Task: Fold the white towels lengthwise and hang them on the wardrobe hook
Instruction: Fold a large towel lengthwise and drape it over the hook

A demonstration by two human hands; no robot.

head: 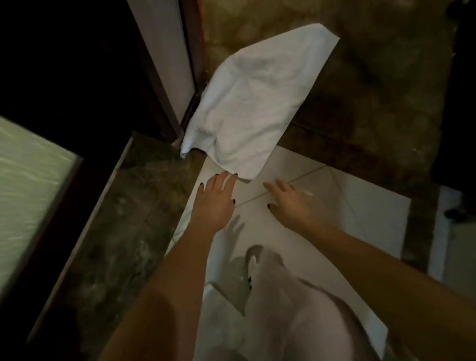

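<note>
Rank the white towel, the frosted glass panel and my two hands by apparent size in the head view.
1. White towel and frosted glass panel: too alike to rank; the frame edge cuts the panel.
2. Left hand and right hand: much smaller, alike.

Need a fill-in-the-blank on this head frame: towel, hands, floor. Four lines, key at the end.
1. The left hand reaches, fingers straight, to the near corner of the white ____.
2. The white towel lies on the ____, beside a door frame.
3. The right hand is spread above a white tile and holds ____.
4. Number of towels in view: ____.
Missing words: towel; floor; nothing; one.
</note>
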